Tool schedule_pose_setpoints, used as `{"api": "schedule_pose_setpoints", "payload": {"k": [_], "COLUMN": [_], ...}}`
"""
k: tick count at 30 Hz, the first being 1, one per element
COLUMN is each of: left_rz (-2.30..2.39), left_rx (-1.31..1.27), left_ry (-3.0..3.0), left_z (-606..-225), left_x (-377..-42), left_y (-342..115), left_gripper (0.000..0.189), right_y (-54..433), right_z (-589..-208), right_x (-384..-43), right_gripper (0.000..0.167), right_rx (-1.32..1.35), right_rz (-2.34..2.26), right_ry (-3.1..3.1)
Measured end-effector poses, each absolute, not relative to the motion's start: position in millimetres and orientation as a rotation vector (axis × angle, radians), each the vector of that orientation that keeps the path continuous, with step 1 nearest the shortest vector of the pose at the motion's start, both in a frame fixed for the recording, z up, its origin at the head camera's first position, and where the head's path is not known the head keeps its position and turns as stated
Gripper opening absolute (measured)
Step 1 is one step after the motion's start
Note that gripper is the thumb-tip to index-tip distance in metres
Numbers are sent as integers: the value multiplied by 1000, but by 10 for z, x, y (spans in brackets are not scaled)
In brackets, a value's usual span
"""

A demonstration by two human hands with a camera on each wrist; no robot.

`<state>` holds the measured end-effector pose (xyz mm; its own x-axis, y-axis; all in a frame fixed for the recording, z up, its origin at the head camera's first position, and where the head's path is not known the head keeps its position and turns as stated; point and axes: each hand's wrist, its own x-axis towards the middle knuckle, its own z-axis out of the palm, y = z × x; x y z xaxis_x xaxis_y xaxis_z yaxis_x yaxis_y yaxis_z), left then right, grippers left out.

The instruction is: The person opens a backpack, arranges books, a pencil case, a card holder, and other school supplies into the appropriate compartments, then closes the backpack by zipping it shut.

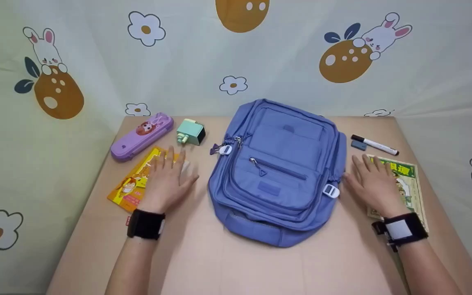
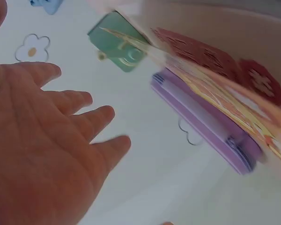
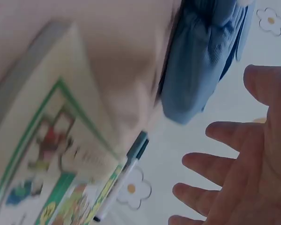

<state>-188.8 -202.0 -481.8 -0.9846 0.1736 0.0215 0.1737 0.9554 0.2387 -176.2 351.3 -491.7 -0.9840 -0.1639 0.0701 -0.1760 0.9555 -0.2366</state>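
A blue backpack (image 1: 285,147) lies front side up in the middle of the table. To its left, my left hand (image 1: 165,180) spreads its fingers over an orange and yellow book (image 1: 127,186), hiding part of the cover. My right hand (image 1: 373,182), fingers also spread, is over a green and cream book (image 1: 412,192) on the other side. Neither hand grips anything. In the left wrist view the palm (image 2: 42,140) is bare, with the book seen edge-on beside it. The right wrist view shows the fingers (image 3: 210,166) straight and apart.
Behind the left book lie a purple pencil case (image 1: 141,137) and a mint green box-shaped object (image 1: 191,132). A white marker with a black cap (image 1: 377,145) and a small blue eraser-like block (image 1: 358,144) sit behind the right book. Patterned cloth (image 1: 187,69) hangs around the table (image 1: 260,270).
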Motion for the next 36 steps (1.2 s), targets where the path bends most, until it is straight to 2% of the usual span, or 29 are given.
{"api": "schedule_pose_setpoints", "payload": {"k": [6, 11, 23, 36], "left_rz": [-546, -575, -570, -595], "left_rx": [-606, -766, -757, -779], "left_ry": [-3097, -3075, -3114, -3134], "left_z": [-4802, -4914, -5078, -5025], "left_x": [-1883, -1904, -1688, -1656], "left_y": [-1592, -1304, -1033, -940], "left_gripper": [85, 83, 78, 81], "right_y": [3189, 2995, 3087, 3186], "right_z": [-4964, -5058, -5183, -4945], "right_x": [-1748, -1764, -1865, -2003], "right_gripper": [77, 79, 64, 66], "right_rx": [389, 444, 540, 623], "right_rz": [612, 612, 628, 547], "right_ry": [-2998, -3048, -3057, -3154]}}
